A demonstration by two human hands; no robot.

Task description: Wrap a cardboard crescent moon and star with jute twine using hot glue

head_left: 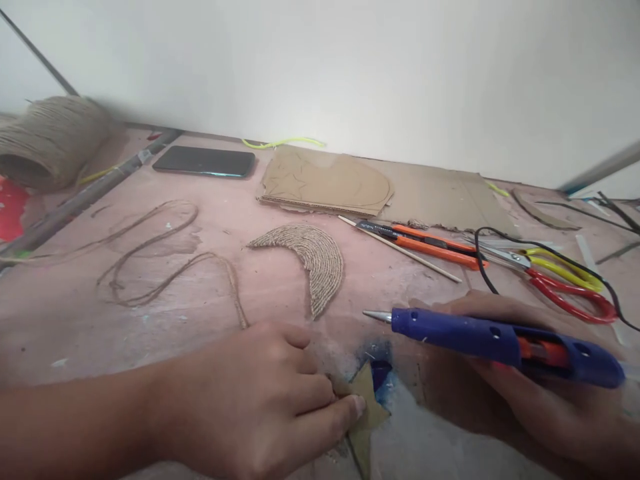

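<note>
My left hand (pixel 265 400) grips a small cardboard star (pixel 373 415) low over the table, the fingertips lying on its left side. Part of the star is covered by those fingers. My right hand (pixel 545 417) is wrapped round a blue hot glue gun (pixel 460 337), whose metal nozzle points left, above and to the right of the star. Beyond my hands lies a crescent moon (pixel 325 257) covered in rows of twine. A loose length of twine (pixel 150 295) curls across the table and runs behind my left hand, where its end is hidden.
A twine spool (pixel 60 137) sits at the far left, near a phone (pixel 205 161). Cardboard sheets (pixel 325 180) with drawn outlines lie at the back. An orange cutter (pixel 435 245), a thin stick (pixel 400 250), scissors (pixel 565 283) and a black cord (pixel 530 239) lie to the right.
</note>
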